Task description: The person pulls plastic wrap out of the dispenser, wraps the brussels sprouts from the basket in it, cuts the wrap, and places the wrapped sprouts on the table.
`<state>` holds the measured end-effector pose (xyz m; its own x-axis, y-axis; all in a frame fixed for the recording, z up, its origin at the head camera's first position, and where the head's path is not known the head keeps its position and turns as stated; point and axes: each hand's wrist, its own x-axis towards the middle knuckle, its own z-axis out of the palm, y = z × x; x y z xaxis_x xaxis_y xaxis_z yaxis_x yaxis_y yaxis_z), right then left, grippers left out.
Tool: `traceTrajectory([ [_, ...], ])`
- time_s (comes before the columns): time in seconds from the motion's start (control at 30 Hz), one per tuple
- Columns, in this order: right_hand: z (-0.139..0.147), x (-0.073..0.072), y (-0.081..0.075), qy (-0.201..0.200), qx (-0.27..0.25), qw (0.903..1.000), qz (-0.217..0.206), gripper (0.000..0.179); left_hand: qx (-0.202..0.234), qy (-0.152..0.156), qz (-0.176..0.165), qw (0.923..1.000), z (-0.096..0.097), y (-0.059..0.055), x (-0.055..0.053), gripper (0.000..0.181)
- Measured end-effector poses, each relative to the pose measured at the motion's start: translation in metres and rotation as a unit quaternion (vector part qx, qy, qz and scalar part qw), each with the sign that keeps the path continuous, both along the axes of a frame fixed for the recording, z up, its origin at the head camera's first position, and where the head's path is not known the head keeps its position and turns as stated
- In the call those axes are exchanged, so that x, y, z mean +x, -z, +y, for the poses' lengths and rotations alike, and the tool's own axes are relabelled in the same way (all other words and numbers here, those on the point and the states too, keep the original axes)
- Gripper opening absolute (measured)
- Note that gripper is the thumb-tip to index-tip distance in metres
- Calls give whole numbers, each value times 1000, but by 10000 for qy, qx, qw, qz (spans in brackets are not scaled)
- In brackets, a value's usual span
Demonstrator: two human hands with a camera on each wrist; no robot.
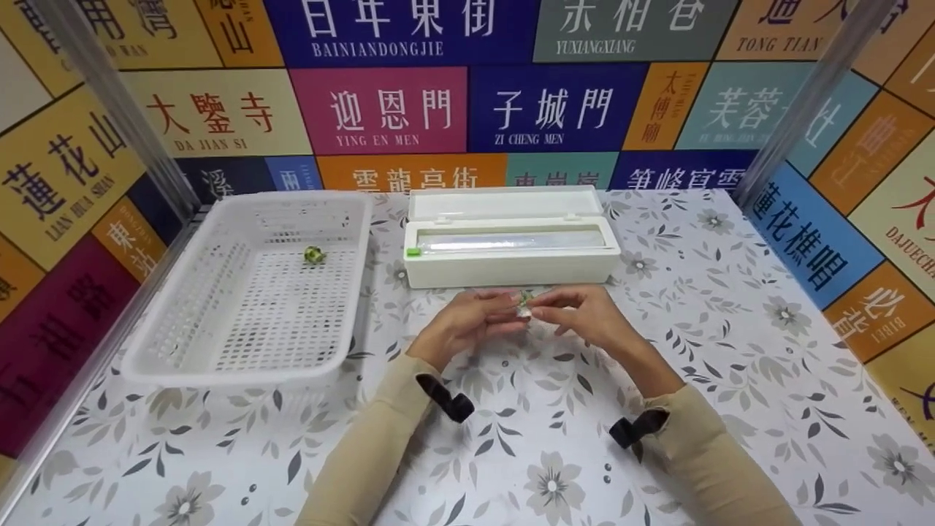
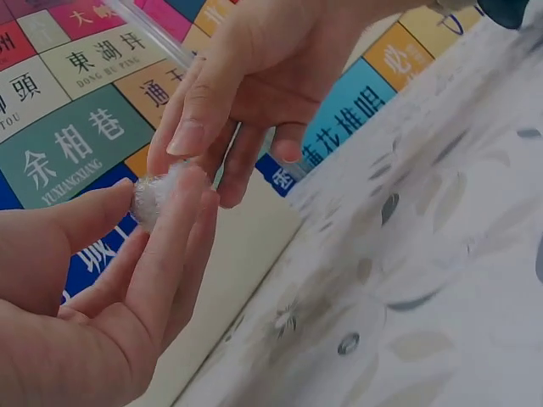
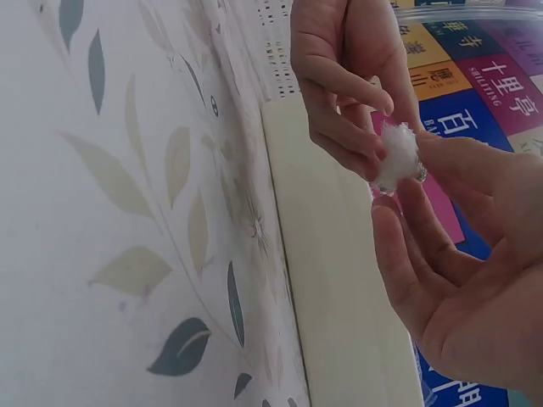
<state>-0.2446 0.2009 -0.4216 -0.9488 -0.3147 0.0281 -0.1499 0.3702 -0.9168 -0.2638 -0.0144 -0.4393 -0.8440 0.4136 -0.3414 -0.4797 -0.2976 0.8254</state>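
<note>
Between my two hands is a small bundle wrapped in crinkled clear plastic film (image 1: pixel 524 302), with some green showing in the head view. In the wrist views the film looks whitish and bunched (image 2: pixel 151 202) (image 3: pixel 399 157). My left hand (image 1: pixel 467 321) pinches it between thumb and fingers. My right hand (image 1: pixel 588 315) meets it from the other side, its thumb and fingertips also pinching at the film. What lies inside the wrapping is mostly hidden. Just beyond the hands stands a white cling film box (image 1: pixel 511 270), lid raised, a film roll (image 1: pixel 511 242) inside.
At the left stands a white perforated plastic basket (image 1: pixel 252 376), holding one small green-and-yellow round piece (image 1: pixel 314 254). A green slider (image 1: pixel 413 252) sits at the box's left end. The table has a floral cloth (image 1: pixel 511 467); printed panels (image 1: pixel 380 109) wall it behind and at both sides.
</note>
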Motion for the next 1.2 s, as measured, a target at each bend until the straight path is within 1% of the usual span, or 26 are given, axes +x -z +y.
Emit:
traceTrajectory([
  [0.1, 7, 0, -3, 167, -239, 9996, 3, 35, 116, -131, 116, 9998, 4, -4, 0, 38],
  [0.23, 13, 0, -2, 247, -516, 9980, -285, 44, -80, -230, 315, 9992, 11, -8, 0, 38],
  [0.33, 16, 1, 1, 215, -710, 9958, -534, 46, -218, -294, 497, 9981, 18, -7, 0, 36],
  [0.47, 23, 2, 7, 222, -789, 9953, -521, 44, -379, -222, 722, 9964, 28, -4, 1, 35],
  [0.6, 43, 1, 9, 338, -581, 9971, -350, 42, -472, 11, 1053, 9933, 46, -2, 2, 35],
  [0.73, 68, 0, 5, 434, -316, 9983, -242, 41, -545, 198, 1515, 9867, 66, -4, 1, 37],
  [0.83, 82, -2, 0, 398, -113, 9990, -177, 43, -563, 106, 1624, 9851, 79, -7, 0, 36],
  [0.93, 95, -3, -3, 355, 58, 9993, -113, 46, -517, -70, 1646, 9850, 94, -8, 0, 32],
  [1.07, 113, -5, -6, 285, 325, 9991, -23, 50, -475, -302, 1747, 9830, 117, -7, 0, 27],
  [1.17, 127, -6, -6, 347, 657, 9972, 29, 48, -673, -490, 1889, 9785, 134, -3, 0, 21],
  [1.2, 132, -7, -6, 370, 778, 9963, 37, 46, -825, -554, 1944, 9759, 140, -2, 0, 19],
])
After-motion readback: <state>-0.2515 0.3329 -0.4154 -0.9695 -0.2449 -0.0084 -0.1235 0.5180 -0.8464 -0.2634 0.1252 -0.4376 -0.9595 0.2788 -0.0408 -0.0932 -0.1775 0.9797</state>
